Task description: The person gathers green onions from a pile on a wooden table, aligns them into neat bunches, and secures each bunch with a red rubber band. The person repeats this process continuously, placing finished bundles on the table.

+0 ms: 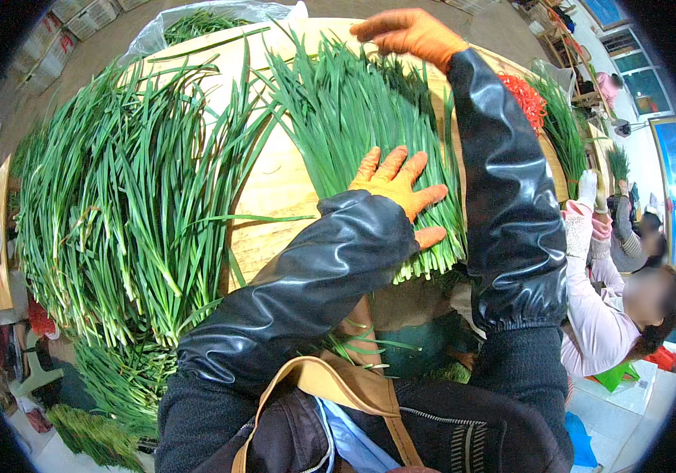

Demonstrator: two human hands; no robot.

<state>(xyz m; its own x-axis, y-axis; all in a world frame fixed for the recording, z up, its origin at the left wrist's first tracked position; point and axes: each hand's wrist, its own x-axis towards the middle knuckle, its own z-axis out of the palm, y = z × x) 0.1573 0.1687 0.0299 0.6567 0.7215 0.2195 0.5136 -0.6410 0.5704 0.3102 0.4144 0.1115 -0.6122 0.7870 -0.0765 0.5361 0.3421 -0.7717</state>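
My left hand [400, 183], in an orange glove, lies palm down with spread fingers on a fanned layer of garlic chives [350, 112]. The pale cut ends of these chives reach the near edge of the wooden table [273, 189]. Raised over the far tips, my right hand [412, 35] wears the same kind of glove. Its fingers are bent and apart, with nothing seen in them. Black glossy sleeve covers [503, 154] run up both forearms. A larger loose heap of chives [131, 195] covers the table's left side.
Red ties [524, 100] lie at the table's right. Beyond them, a co-worker [610, 319] in white gloves handles a chive bundle [560, 130]. A clear plastic bag [154, 29] of greens stands past the far edge. More chives [125, 378] sit low at left. White crates [89, 20] line the back.
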